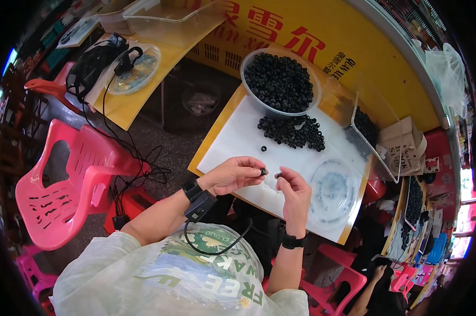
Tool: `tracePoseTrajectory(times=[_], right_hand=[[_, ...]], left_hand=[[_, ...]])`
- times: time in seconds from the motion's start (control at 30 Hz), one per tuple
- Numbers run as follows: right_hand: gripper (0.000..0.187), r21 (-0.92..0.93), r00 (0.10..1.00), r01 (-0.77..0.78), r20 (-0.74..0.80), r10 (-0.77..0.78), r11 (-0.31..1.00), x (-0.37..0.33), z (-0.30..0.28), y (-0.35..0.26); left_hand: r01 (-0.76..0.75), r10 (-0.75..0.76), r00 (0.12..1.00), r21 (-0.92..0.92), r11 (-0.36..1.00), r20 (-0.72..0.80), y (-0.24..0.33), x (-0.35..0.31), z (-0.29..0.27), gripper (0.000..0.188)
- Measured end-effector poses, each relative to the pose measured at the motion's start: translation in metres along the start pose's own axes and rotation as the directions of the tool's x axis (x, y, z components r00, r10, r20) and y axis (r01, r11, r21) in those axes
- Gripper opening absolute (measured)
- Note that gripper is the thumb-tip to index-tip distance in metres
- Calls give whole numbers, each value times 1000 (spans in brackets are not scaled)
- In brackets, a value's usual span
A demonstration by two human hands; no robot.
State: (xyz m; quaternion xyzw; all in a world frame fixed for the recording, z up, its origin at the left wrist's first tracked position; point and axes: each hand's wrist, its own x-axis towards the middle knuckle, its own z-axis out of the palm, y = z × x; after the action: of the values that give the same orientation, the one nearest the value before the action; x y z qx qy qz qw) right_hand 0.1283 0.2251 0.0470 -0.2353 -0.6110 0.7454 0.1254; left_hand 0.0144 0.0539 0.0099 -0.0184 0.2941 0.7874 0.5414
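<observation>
At the near edge of a table (200,158), under a camera I run remotely, the left hand (231,175) pinches a small black ring (263,171) while the right hand (296,194) holds a dark piece (278,175), its shape mostly hidden from me; thumb and forefinger are nearly together on each side. I judge that a loosened pinch could send either piece rolling to the floor (180,142), and that a knock could scatter the pile of loose rings (291,132) beside the full bowl (317,96). A white sheet (232,138) covers most of the surface, a clear round dish (330,218) at right. Behind stands a yellow panel (364,42); left, a pink chair (88,155).
</observation>
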Motion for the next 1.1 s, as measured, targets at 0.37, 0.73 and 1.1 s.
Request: tracePoseTrajectory(times=[0.37,0.73,1.1], right_hand=[[18,-81,990,129,-51,-134,988,-18,15,-4],[18,-241,982,176,-30,-188,955,-22,17,-4],[20,-399,956,258,-23,-291,880,-27,26,-6]], left_hand=[[-21,18,999,108,994,31,4,0,13,17],[-23,20,1000,192,981,17,2,2,14,19],[-10,12,1000,170,985,-12,-2,1,13,20]])
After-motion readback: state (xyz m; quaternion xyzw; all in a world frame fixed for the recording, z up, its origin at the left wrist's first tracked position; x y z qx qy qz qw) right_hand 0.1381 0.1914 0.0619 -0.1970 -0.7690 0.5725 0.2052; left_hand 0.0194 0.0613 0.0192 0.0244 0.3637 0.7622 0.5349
